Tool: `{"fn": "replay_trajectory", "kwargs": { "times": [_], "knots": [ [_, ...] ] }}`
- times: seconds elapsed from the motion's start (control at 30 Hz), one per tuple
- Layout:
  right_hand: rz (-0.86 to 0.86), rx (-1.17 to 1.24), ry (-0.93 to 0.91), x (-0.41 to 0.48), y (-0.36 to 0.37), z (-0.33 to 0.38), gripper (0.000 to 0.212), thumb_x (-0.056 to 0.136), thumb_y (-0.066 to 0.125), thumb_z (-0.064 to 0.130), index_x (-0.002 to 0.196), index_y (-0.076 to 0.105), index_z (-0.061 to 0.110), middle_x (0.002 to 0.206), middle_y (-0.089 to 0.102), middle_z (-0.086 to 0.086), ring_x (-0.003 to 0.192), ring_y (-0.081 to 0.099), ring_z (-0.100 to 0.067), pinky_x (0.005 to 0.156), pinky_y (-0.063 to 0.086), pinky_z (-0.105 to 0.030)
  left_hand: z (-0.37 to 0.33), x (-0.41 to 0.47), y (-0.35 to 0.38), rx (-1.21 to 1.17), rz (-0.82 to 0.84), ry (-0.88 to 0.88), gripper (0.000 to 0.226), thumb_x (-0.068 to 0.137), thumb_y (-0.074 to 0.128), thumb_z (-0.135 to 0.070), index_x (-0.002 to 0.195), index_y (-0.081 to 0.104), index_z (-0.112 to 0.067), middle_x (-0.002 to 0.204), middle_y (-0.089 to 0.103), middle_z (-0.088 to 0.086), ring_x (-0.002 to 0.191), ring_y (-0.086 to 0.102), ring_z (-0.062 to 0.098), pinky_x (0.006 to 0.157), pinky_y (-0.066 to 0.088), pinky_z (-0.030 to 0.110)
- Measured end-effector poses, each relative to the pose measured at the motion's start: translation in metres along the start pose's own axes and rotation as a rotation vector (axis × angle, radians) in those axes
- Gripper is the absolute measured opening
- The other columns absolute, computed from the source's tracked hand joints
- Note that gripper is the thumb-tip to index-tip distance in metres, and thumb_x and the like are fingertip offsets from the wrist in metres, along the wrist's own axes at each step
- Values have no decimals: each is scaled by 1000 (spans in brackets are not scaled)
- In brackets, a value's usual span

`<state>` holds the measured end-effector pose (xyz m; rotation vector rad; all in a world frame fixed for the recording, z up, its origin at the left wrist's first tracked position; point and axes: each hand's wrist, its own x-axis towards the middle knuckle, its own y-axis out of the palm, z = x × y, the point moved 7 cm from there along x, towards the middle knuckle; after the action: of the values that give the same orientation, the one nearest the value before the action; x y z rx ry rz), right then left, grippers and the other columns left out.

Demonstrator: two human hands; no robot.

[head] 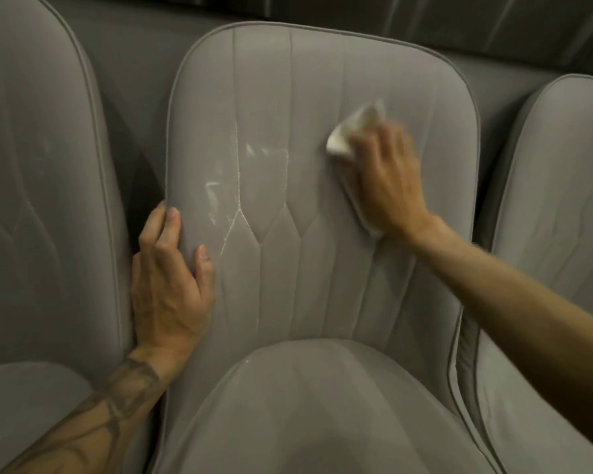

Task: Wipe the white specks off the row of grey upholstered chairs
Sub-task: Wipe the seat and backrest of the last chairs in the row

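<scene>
Chairs: three grey upholstered backs side by side on my feed; middle chair fills the centre of the frame, left chair and right chair are cut off by the edges

Middle chair fabric: matte grey with piped edging; vertical stitched channels run down the back and meet in zigzag points about halfway down; its seat bulges at bottom centre

White specks: chalky streaks and smears left of centre on the middle back; I see them caught along one vertical seam and down its slanted branch, with two smudged patches beside it; a few faint flecks also show on the left chair

Cloth: white and folded, pressed to the upper right of the middle back, well apart from the streaks; a strip of it shows under the heel of the palm

Right hand: blurred; fingers bent over the cloth, gripping it against the fabric

Left hand: lies along the left piped edge of the middle back, in the gap beside the left chair; fingers only slightly bent, fingertips and thumb resting on the front face; it holds nothing

Left forearm: tattooed, entering from the lower left
</scene>
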<state>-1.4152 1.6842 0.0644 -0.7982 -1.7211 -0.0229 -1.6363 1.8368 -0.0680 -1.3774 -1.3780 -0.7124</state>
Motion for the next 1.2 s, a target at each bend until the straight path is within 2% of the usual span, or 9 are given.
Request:
{"fn": "replay_trajectory", "kwargs": {
  "times": [0.17, 0.33, 0.4, 0.53, 0.63, 0.83, 1.03, 1.13, 1.2],
  "knots": [
    [-235, 58, 327, 25, 1, -8, 29, 103, 55, 28, 116, 62, 4, 116, 61, -22, 100, 58, -37, 86, 49, -46, 0, 0, 1, -3, 1, 10, 51, 109, 42, -25, 150, 35, 5, 152, 43, 32, 139, 43, 39, 119, 30, 28],
    [181, 96, -115, -81, 21, 66, 20, 98, 66, 19, 112, 66, 5, 103, 66, -22, 80, 62, -39, 70, 49, -42, -1, 0, 0, 25, 6, 5, 51, 110, 41, -25, 149, 38, 7, 153, 43, 32, 141, 43, 39, 113, 39, 42],
    [165, 58, -165, -61, 19, 50, 19, 97, 67, 18, 110, 67, 4, 101, 66, -22, 79, 62, -39, 70, 47, -42, -2, 0, -1, 30, 2, 3, 51, 109, 42, -24, 149, 38, 8, 152, 44, 32, 140, 44, 40, 111, 41, 46],
    [-184, 7, 151, 22, 5, 4, 20, 103, 55, 28, 104, 58, 8, 101, 60, -21, 90, 57, -37, 77, 45, -43, -1, -1, 0, 26, 0, 6, 50, 110, 42, -25, 149, 37, 6, 151, 44, 32, 139, 44, 39, 110, 40, 45],
    [-191, 127, 284, -7, 15, 21, 26, 102, 56, 25, 114, 63, 3, 114, 62, -24, 101, 59, -39, 87, 51, -43, 0, -1, 0, 22, 1, 5, 51, 109, 42, -25, 149, 36, 6, 152, 43, 32, 140, 43, 39, 112, 39, 44],
    [156, 93, -217, -98, 26, 67, 19, 103, 54, 18, 119, 50, 10, 103, 67, -23, 79, 63, -39, 69, 50, -42, -2, 0, -1, 14, 5, -2, 50, 109, 43, -24, 150, 35, 3, 152, 43, 32, 141, 43, 39, 116, 35, 36],
    [-289, 3, 296, 4, 5, -24, 19, 105, 50, 31, 116, 45, 17, 114, 60, -20, 100, 50, -30, 81, 48, -43, -2, 1, -1, 11, 10, 6, 50, 109, 45, -21, 149, 36, 7, 150, 43, 34, 140, 42, 39, 119, 27, 24],
    [-100, 72, 236, -67, 27, 28, 29, 100, 61, 18, 124, 58, 5, 122, 61, -28, 105, 60, -43, 91, 52, -47, -2, 1, -2, 16, 6, 2, 50, 109, 44, -21, 149, 38, 8, 151, 44, 33, 141, 42, 39, 118, 32, 30],
    [128, 83, 45, -130, 39, 71, 24, 94, 69, 15, 115, 65, 2, 107, 66, -26, 86, 66, -42, 75, 55, -43, -3, 1, -2, 24, 6, 1, 50, 109, 45, -21, 148, 39, 9, 151, 44, 33, 141, 42, 38, 117, 34, 33]
  ]
}}
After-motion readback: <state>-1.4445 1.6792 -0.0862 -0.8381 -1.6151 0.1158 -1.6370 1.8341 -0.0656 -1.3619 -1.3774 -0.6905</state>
